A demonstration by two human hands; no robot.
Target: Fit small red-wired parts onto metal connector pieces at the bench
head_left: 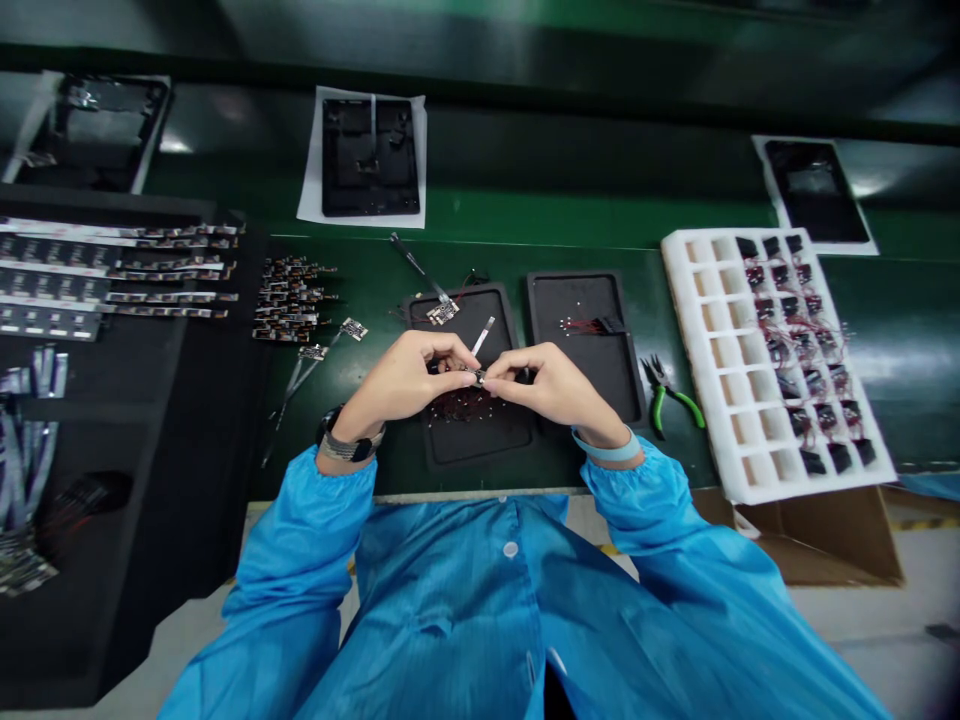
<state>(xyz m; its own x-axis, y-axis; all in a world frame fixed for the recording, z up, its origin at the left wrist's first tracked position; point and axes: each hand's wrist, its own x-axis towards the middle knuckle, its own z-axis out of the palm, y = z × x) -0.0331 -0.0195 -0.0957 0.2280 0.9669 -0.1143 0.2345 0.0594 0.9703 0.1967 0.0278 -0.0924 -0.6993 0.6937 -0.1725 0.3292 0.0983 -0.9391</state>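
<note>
My left hand (416, 374) and my right hand (544, 380) meet above a black tray (480, 450), both pinching a small circuit board (478, 377) with a pale ribbon cable (484, 336) rising from it. The fingertips hide most of the board. Under my hands, dark red wires with small white ends (461, 405) lie in the tray. Another circuit board (443, 311) with a dark ribbon cable rests at the tray's upper left edge. To the right, a second black tray (589, 385) holds a black part with red wires (596, 326).
Green-handled cutting pliers (667, 395) lie right of the trays, beside a white foam tray (742, 490) with several black wired parts. Loose boards (311, 352) and a cluster of small parts (289, 298) sit at left. Behind, a black panel (371, 195) lies on a white sheet.
</note>
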